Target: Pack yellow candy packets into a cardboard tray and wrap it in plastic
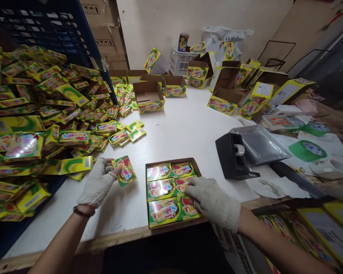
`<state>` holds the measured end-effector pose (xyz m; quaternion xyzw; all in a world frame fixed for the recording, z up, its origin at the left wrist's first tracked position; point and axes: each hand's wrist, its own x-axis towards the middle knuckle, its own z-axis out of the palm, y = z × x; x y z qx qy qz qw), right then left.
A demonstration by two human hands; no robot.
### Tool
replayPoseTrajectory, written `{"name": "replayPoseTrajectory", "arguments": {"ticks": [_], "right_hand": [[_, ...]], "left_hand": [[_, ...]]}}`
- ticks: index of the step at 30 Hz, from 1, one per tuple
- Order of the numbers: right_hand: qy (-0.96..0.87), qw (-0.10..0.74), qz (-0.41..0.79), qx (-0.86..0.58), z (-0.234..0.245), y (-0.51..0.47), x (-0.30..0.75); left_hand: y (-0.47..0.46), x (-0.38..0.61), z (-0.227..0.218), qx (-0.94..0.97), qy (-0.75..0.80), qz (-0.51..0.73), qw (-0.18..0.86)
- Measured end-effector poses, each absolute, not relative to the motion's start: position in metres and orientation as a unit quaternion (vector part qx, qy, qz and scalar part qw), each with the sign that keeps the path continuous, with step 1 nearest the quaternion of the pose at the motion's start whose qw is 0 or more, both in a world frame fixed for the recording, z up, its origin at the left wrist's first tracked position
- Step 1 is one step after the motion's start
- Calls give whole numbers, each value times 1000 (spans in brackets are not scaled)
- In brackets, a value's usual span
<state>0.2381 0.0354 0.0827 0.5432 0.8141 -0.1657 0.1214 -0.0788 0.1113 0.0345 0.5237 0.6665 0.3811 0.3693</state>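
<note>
My left hand (98, 182), in a white knit glove, is closed on one small yellow-green candy packet (125, 171), held just above the white table. My right hand (213, 201), also gloved, lies with its fingers spread flat on the packets inside a shallow brown carton (171, 161) near the table's front edge. The carton holds several of the same packets laid in two columns. A big heap of loose packets (45, 114) rises at the left, close to my left hand.
A black tape dispenser (234, 158) and a grey plastic tray (258, 144) stand to the right of the carton. Open display boxes (148, 97) crowd the far side of the table. A blue crate (45, 23) stands behind the heap. Green tape rolls (307, 149) lie far right.
</note>
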Motion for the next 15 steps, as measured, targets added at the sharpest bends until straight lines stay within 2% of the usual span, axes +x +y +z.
{"name": "replayPoseTrajectory", "arguments": {"ticks": [4, 10, 12, 13, 15], "right_hand": [[802, 73, -115, 582, 83, 29, 248], [830, 117, -127, 529, 76, 24, 251], [842, 108, -140, 510, 74, 20, 249], [841, 77, -161, 511, 75, 18, 248], [804, -46, -221, 549, 77, 19, 247]], "left_hand": [[84, -45, 63, 487, 587, 466, 447], [62, -4, 74, 468, 515, 449, 560], [59, 7, 72, 444, 501, 445, 595], [58, 13, 71, 433, 496, 445, 607], [54, 24, 71, 417, 480, 445, 631]]}}
